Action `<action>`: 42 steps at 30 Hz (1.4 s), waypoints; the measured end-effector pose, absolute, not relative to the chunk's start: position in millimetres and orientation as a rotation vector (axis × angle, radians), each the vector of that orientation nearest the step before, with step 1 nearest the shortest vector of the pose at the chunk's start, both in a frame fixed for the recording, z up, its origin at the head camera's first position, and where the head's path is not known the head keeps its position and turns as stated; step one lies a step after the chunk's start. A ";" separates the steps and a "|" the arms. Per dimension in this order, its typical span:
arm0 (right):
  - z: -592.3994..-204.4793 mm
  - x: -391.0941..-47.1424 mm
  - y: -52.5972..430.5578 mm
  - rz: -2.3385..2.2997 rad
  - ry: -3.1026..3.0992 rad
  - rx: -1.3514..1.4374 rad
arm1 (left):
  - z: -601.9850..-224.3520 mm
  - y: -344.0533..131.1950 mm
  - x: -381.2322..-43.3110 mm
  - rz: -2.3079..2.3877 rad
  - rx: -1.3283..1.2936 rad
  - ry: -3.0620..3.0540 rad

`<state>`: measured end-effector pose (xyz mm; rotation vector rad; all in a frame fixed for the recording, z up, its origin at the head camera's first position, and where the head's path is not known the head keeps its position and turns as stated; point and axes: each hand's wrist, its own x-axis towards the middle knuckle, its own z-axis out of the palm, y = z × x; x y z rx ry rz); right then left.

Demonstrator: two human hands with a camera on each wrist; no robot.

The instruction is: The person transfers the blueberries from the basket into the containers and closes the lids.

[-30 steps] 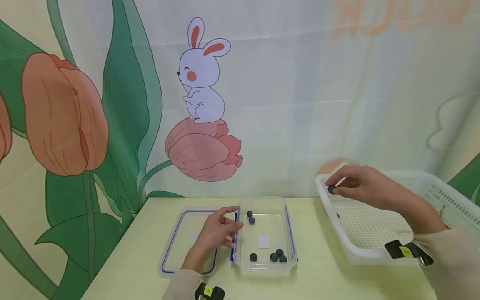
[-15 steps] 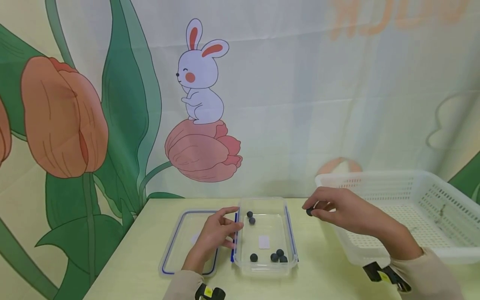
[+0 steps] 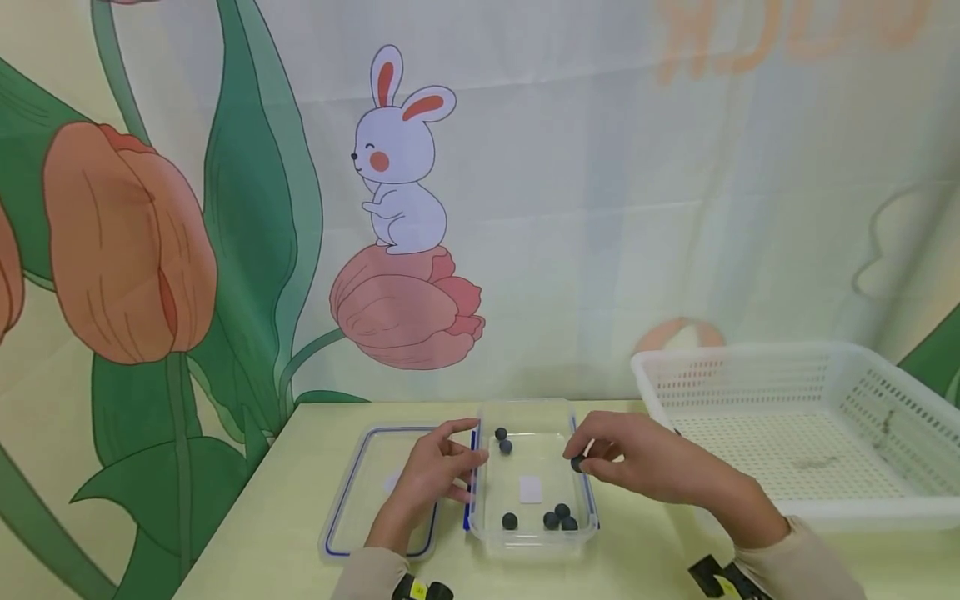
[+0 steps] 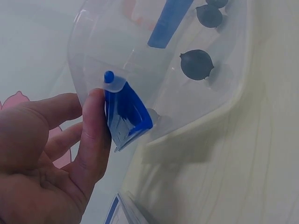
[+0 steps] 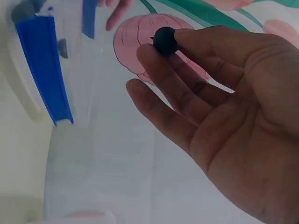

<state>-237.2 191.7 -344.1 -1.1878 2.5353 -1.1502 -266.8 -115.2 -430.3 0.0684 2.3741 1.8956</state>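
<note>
My right hand [image 3: 637, 458] pinches a small dark ball [image 5: 165, 41] between thumb and fingertips, at the right rim of a clear plastic box [image 3: 529, 546]. Inside the box lie several more dark balls [image 3: 510, 521]; two are near the back left, the others near the front. A pale square [image 3: 530, 490] shows at its bottom. My left hand [image 3: 435, 471] rests against the box's left rim, fingers spread, with thumb and fingertips touching it beside a blue latch [image 4: 125, 109] that hangs outward. Small points stick out of the ball [image 4: 197, 65] in the left wrist view.
A clear lid with a blue seal [image 3: 337, 500] lies left of the box, partly under my left forearm. To the right stands a white perforated basket [image 3: 825, 512]. The pale table [image 3: 255, 508] ends at a printed backdrop [image 3: 562, 208] with a rabbit and tulips.
My right hand has come left and down from over the basket to the box's right rim, keeping the dark ball pinched. My left hand stays at the box's left rim.
</note>
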 end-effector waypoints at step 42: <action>-345.0 -228.1 178.2 -0.970 2.576 -1.290 | -429.5 -113.7 -265.8 1.886 0.046 2.388</action>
